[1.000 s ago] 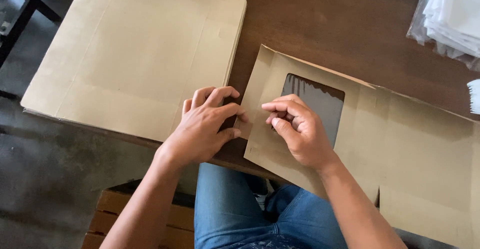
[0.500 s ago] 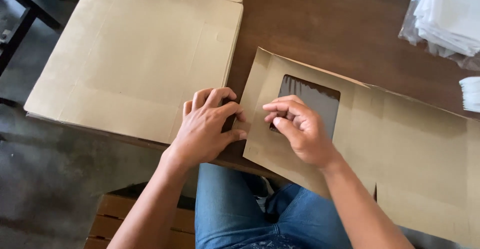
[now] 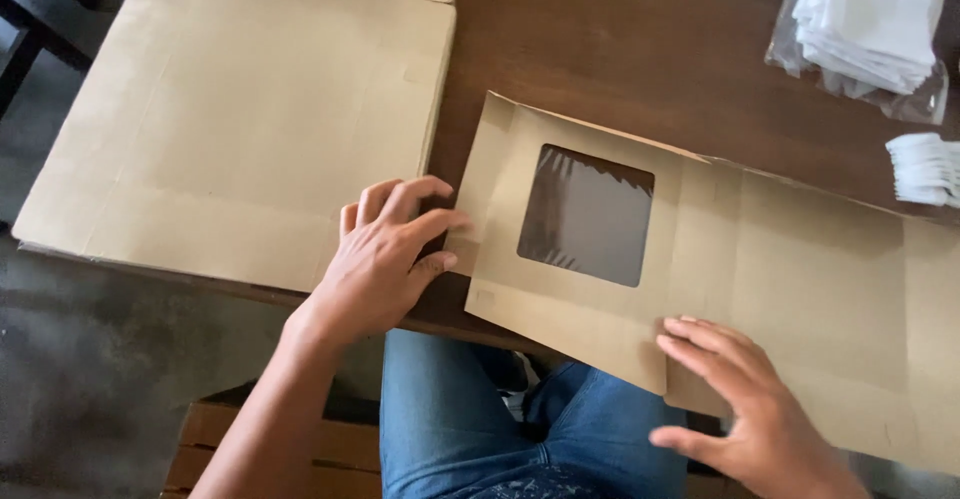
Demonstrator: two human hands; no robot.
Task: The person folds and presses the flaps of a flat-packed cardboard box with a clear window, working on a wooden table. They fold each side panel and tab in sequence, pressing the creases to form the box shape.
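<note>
A flat brown cardboard box blank (image 3: 790,269) with a square clear window (image 3: 585,215) lies on the dark wooden table (image 3: 620,49). My left hand (image 3: 385,254) pinches the blank's left edge beside the window, fingers curled against it. My right hand (image 3: 745,399) rests flat with fingers spread on the blank's near edge, to the right of the window. The blank's near edge overhangs the table above my jeans-clad lap.
A stack of flat cardboard sheets (image 3: 240,119) covers the table's left side. At the far right lie a clear bag of white folded items (image 3: 865,29) and a smaller white stack (image 3: 925,169). A wooden crate (image 3: 260,439) stands on the floor below.
My right hand has left the window's left edge and moved down and right onto the blank's near edge. The window is now uncovered. My left hand stays at the left edge.
</note>
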